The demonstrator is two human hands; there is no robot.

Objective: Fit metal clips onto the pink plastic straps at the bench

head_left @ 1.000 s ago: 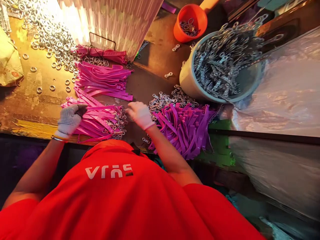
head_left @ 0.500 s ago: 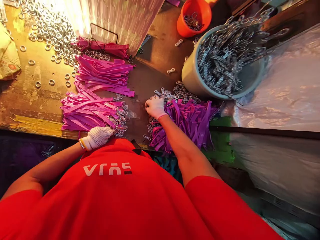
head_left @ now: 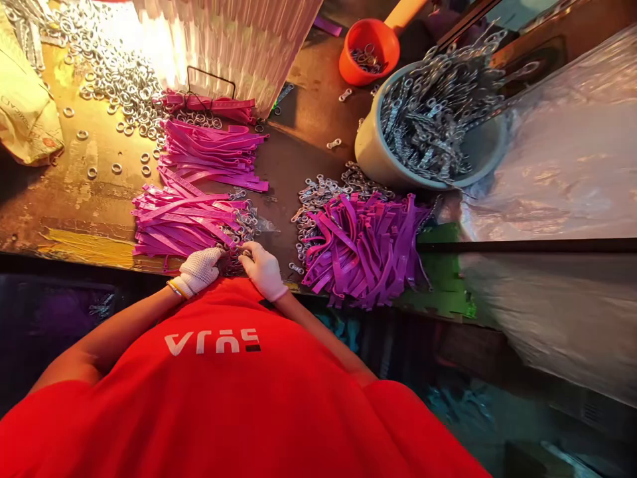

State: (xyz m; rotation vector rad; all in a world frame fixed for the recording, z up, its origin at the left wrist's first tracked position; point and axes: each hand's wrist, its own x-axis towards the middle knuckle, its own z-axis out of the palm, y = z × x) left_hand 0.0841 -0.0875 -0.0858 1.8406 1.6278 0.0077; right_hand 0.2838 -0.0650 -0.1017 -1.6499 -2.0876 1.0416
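Observation:
My left hand (head_left: 200, 271), in a white dotted glove, is closed at the table's front edge beside a heap of pink straps (head_left: 184, 222). Facing it is my right hand (head_left: 263, 271), white-gloved as well, with thumb and fingers pinched together. Small metal pieces lie between the hands, but what each one grips is too small to make out. Metal links (head_left: 243, 219) cluster at the right ends of the pink straps. To the right is a pile of purple straps (head_left: 368, 252), with loose metal links (head_left: 321, 189) along its far and left sides.
A grey bucket (head_left: 371, 149) of twisted metal pieces stands at the back right, near an orange cup (head_left: 348, 66). Metal rings (head_left: 117, 86) spread over the back left by a ribbed translucent panel (head_left: 269, 46). A yellow bag (head_left: 27, 113) lies far left. Clear plastic sheeting (head_left: 557, 153) covers the right.
My right hand has left the links beside the purple pile and come left and nearer, up to my left hand. My left hand stays by the pink straps. The view has shifted slightly.

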